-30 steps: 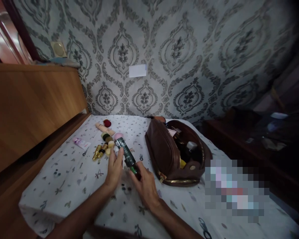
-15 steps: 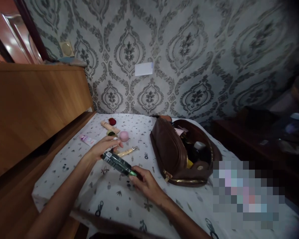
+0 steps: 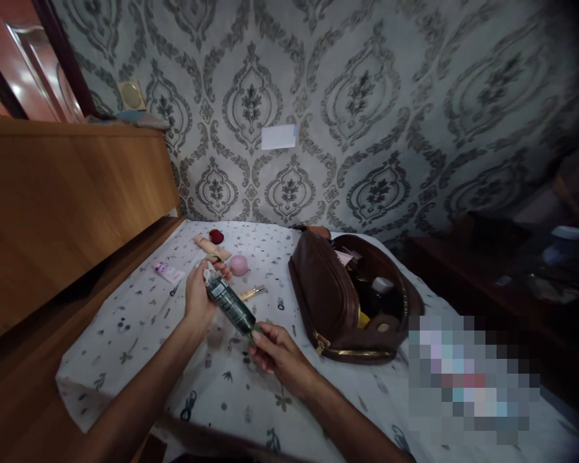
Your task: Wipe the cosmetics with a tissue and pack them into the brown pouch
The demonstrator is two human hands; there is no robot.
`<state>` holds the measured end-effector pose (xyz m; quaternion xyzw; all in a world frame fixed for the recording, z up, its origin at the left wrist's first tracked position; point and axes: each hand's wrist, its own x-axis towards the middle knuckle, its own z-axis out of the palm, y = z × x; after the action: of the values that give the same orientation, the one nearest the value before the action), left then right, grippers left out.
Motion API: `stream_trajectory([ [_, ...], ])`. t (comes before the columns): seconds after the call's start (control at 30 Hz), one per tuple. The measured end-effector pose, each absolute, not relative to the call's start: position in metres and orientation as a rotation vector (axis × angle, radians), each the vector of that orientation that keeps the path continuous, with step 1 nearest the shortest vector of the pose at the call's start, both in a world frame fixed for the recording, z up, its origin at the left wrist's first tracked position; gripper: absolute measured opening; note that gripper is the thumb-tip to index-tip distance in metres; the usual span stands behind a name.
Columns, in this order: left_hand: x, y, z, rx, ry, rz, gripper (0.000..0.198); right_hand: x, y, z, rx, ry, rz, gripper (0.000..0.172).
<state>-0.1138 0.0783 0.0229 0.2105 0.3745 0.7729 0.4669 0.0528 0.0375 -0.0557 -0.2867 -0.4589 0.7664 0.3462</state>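
Observation:
A dark green bottle [image 3: 231, 305] with a pale printed label slants across the middle of the view, above the bed sheet. My right hand [image 3: 282, 354] is closed on its lighter green lower end, thumb on top. At the upper end, my left hand [image 3: 200, 299] is closed around a crumpled white tissue-like piece [image 3: 209, 275], pressed against the bottle. Part of that piece is hidden by the fingers. Just beyond lie a pink round container [image 3: 238, 265], a beige tube [image 3: 206, 244] and a slim gold-coloured tube [image 3: 253, 292].
An open brown leather bag [image 3: 321, 283] stands to the right, with a dark bottle [image 3: 382, 289] among its contents. Farther left are a dark red round item [image 3: 216, 236] and a white-pink tube [image 3: 168, 271]. A wooden cabinet [image 3: 77, 199] borders the patterned sheet [image 3: 139, 328]. A blurred-out patch covers the right front.
My left hand has moved in around the bottle's upper end, bringing the white piece against it. The bottle now tilts more steeply, and my right hand still holds its lower end.

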Motion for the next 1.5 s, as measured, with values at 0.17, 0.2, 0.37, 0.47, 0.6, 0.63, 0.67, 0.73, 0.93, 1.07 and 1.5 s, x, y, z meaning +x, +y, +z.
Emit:
stream_trajectory([
  [0.17,-0.106,0.07,0.022,0.645,0.919,2.059,0.011,0.051,0.037,-0.058,-0.716,-1.149,2.0,0.053],
  [0.2,-0.106,0.07,0.021,0.64,0.918,2.067,0.012,0.05,0.037,-0.058,-0.706,-1.145,2.004,0.053],
  [0.37,-0.099,0.079,0.013,0.487,0.914,2.034,0.013,0.048,0.034,-0.056,-0.695,-1.19,1.984,0.053],
  [0.47,-0.087,0.079,0.006,0.455,0.917,2.003,0.011,0.046,0.033,-0.055,-0.691,-1.23,1.932,0.053],
  [0.6,-0.068,0.058,-0.011,0.606,0.943,1.859,0.022,0.046,0.033,-0.053,-0.685,-1.222,1.834,0.05],
  [0.63,-0.064,0.051,-0.016,0.658,0.956,1.812,0.024,0.047,0.034,-0.053,-0.692,-1.218,1.797,0.049],
  [0.67,-0.061,0.045,-0.02,0.706,0.969,1.766,0.026,0.048,0.035,-0.052,-0.706,-1.227,1.753,0.048],
  [0.73,-0.058,0.034,-0.027,0.799,0.993,1.691,0.03,0.051,0.036,-0.052,-0.759,-1.289,1.609,0.045],
  [0.93,-0.061,0.029,-0.029,1.115,1.085,1.545,0.042,0.058,0.033,-0.054,-0.928,-1.619,1.084,0.021],
  [1.07,-0.081,0.034,-0.02,1.269,1.164,1.502,0.039,0.06,0.032,-0.045,-0.913,-1.763,0.99,0.015],
  [1.5,-0.099,0.018,-0.007,1.304,1.205,1.282,0.042,0.06,0.044,-0.033,-0.736,-0.788,1.682,0.05],
])
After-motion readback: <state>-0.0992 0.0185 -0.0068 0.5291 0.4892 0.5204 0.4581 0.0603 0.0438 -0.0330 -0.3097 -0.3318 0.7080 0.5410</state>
